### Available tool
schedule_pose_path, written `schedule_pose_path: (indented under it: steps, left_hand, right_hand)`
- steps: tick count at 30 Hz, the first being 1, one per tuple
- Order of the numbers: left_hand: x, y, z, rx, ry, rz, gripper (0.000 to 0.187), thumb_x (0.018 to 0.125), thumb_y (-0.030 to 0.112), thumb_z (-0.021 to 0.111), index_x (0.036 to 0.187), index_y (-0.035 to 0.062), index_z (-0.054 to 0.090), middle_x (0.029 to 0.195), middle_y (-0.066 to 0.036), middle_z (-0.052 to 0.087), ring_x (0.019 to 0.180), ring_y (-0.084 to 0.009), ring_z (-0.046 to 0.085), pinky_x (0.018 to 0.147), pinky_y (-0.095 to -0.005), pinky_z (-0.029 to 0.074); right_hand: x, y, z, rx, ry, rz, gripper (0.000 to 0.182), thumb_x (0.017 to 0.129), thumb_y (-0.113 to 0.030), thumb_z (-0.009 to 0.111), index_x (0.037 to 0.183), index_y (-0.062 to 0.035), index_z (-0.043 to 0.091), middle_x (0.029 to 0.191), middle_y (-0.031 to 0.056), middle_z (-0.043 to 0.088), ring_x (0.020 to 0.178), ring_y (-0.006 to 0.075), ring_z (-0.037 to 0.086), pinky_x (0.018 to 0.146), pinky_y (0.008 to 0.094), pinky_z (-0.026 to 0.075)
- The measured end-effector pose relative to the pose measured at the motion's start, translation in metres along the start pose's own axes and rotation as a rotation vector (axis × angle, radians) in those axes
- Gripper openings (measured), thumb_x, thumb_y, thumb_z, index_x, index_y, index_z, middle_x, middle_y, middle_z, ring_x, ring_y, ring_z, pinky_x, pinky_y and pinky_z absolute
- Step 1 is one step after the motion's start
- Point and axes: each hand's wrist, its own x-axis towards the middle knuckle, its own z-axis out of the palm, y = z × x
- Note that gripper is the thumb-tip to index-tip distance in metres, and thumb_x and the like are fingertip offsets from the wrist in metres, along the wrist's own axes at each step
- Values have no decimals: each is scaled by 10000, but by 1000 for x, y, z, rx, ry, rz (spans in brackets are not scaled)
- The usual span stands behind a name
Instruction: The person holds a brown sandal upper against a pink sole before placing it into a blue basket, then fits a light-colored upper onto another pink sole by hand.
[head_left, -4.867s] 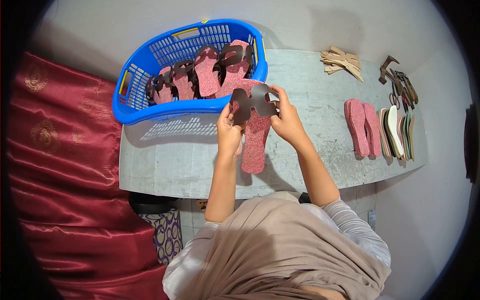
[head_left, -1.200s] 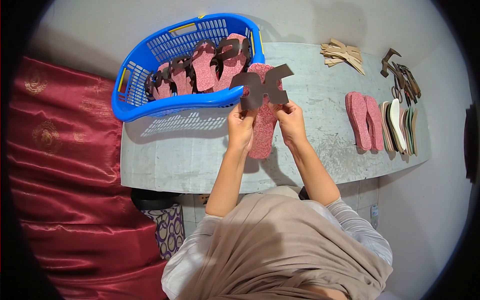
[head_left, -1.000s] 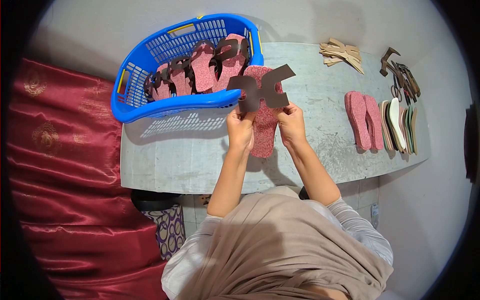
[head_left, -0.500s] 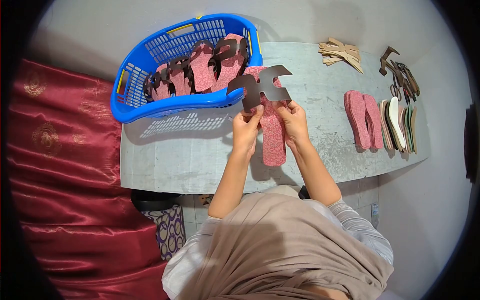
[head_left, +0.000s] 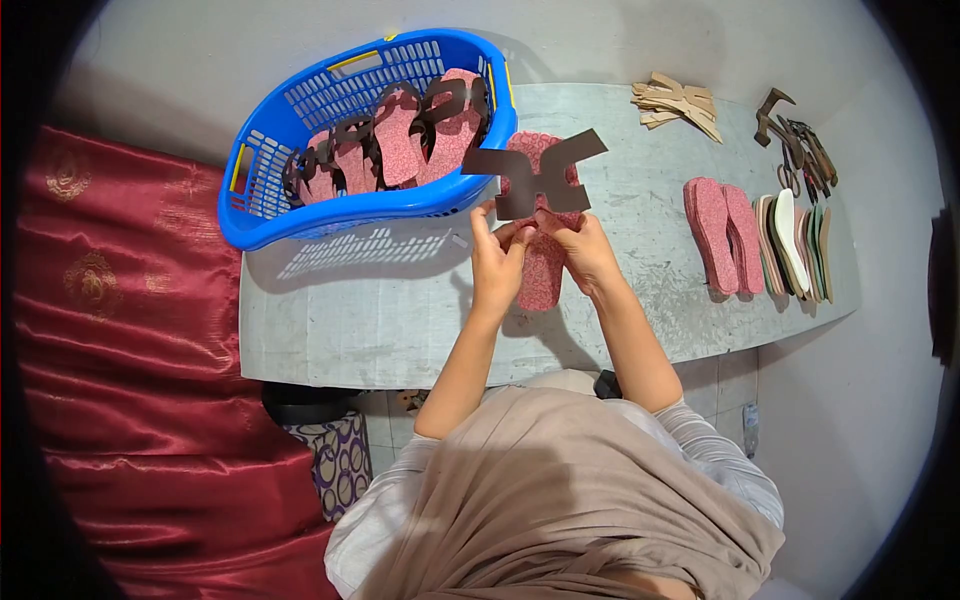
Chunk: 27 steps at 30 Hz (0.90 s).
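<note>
A pink patterned sandal sole (head_left: 541, 280) is held over the table, toe end away from me. Across its front half lies a dark brown X-shaped sandal strap (head_left: 541, 188), its ends sticking out past both edges. My left hand (head_left: 497, 268) is closed round the left edge of the sole, thumb on top just below the strap. On the other side my right hand (head_left: 590, 255) grips the sole's right edge, with its thumb pressed at the strap's lower middle. The fingers under the sole are hidden.
A blue basket (head_left: 345, 212) at the back left holds several pink sandals (head_left: 398, 145) with brown straps. To the right are stacked pink soles (head_left: 712, 235), a row of thin sole pieces (head_left: 790, 240), beige cut pieces (head_left: 675, 103), a hammer (head_left: 768, 118) and pliers-like tools (head_left: 815, 160).
The strap has turned and shifted slightly right on the sole, its ends now spread wider. Both hands have moved a little; my right thumb has come inward to the strap's middle.
</note>
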Motion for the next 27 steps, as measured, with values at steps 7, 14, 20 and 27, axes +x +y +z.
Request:
schedule_pose_path:
  steps: [7,14,20,27]
  left_hand:
    - [9,15,-37,203,-129,-172,390,824,161,566,1131,51,352,824,-45,579,765,-125,560,644,-237,442]
    - [30,47,-43,-5,157,125,336,852,122,517,1164,21,444,995,-85,559,920,-116,519,761,-249,434]
    - [28,41,-31,-243,28,-61,298,839,88,522,1121,1,480,1037,-82,561,918,-136,550,769,-253,465]
    - [30,8,-28,-777,-90,-312,263,843,38,466,1104,25,485,972,-56,583,846,-127,584,710,-235,508]
  right_hand:
    - [-5,-7,0,80,-23,87,191,796,-129,592,913,21,571,808,88,620,685,121,579,607,254,459]
    - [-8,-11,5,-10,-88,123,234,779,-190,622,892,9,575,786,86,622,670,120,580,589,252,456]
    - [-13,-10,11,-33,-119,108,229,769,-179,628,884,14,581,766,84,622,655,127,585,584,253,460]
    - [-13,-5,11,-12,-101,88,179,773,-125,608,871,23,582,744,94,622,628,138,592,560,255,465]
